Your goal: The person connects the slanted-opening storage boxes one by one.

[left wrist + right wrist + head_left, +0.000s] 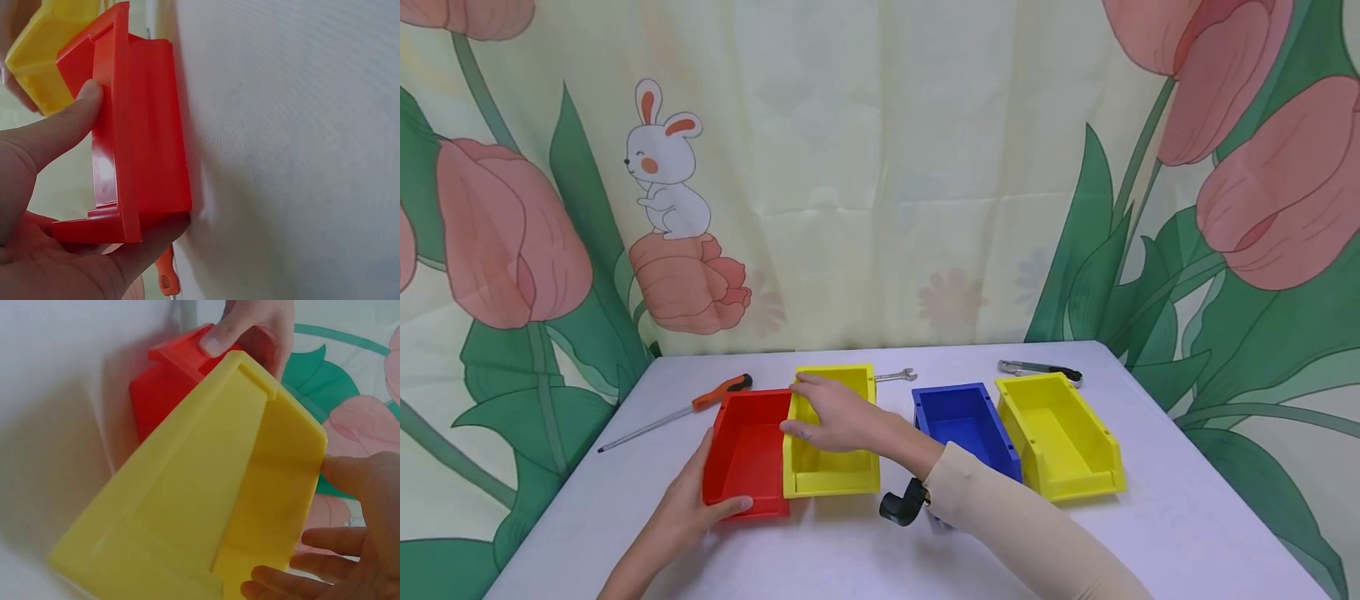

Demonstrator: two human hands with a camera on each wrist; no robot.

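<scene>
A red storage bin is gripped at its left side by my left hand. The thumb lies over its front edge and the other fingers support its side and underside. Right beside it, a yellow storage bin overlaps the red bin's right edge in the head view. My right hand reaches across this yellow bin to its left wall. In the right wrist view its thumb touches the bin's edge, and the other fingers are spread and fairly straight by the wall.
To the right stand a blue bin and a second yellow bin. A screwdriver with an orange handle lies at the left. Behind the bins are a wrench and another metal hand tool. A printed curtain hangs behind the table.
</scene>
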